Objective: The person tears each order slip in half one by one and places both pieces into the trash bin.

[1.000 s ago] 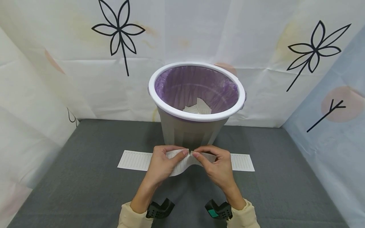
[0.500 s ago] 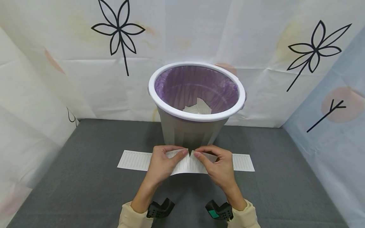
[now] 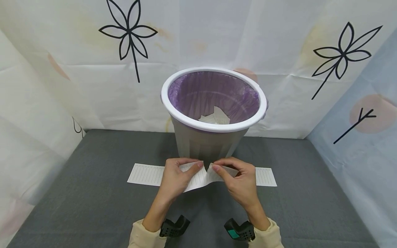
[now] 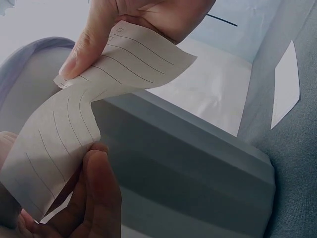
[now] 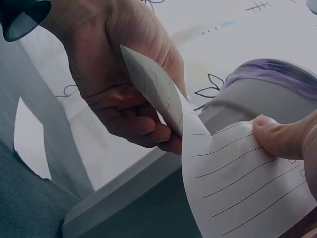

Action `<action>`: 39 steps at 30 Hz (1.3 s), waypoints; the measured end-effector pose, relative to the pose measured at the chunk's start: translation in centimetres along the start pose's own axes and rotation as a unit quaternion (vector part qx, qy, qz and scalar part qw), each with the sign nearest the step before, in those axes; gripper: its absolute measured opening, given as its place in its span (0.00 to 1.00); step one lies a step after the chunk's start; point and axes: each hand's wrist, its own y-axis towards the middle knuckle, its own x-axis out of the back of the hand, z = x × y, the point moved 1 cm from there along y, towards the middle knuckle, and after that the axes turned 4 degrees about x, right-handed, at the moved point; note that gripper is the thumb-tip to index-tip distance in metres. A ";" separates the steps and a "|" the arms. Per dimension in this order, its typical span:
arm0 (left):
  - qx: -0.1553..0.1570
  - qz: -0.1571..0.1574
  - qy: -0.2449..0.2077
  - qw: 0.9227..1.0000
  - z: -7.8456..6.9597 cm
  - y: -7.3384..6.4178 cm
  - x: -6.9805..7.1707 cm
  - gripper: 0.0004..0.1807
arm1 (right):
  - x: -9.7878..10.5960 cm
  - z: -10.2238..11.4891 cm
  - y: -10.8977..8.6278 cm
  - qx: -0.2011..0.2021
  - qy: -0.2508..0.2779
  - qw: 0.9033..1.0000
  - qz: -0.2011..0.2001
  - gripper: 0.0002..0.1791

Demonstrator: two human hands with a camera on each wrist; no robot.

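A lined white paper strip (image 3: 197,179) is stretched between my two hands in front of the bin, with a split in its upper edge midway. My left hand (image 3: 176,177) pinches the strip to the left of the split, thumb on top. On the other side, my right hand (image 3: 241,179) pinches it between thumb and fingertips. In the left wrist view, the strip (image 4: 52,148) twists at the split, its halves still joined. Small printed boxes line one edge of the paper (image 5: 247,173) in the right wrist view.
Behind my hands stands a grey bin (image 3: 201,144) with a white rim and purple liner; paper pieces (image 3: 217,117) lie inside. White lined paper (image 3: 145,174) lies on the dark table at the left, and another piece (image 3: 266,177) at the right. Patterned cloth (image 3: 74,100) surrounds the table.
My right hand has shifted slightly right, and the split in the strip's upper edge is wider. The strip's right half now tilts and curves upward. My left hand stays almost where it was.
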 end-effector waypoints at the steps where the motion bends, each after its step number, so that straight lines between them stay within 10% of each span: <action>1: -0.001 -0.001 0.001 1.000 0.0 0.0 0.0 0.05 | 0.0 0.0 0.0 0.001 0.001 1.000 -0.001 0.04; 39: -0.013 -0.069 0.025 0.997 0.3 0.5 0.9 0.03 | 0.6 1.0 0.3 0.017 0.031 0.999 -0.033 0.07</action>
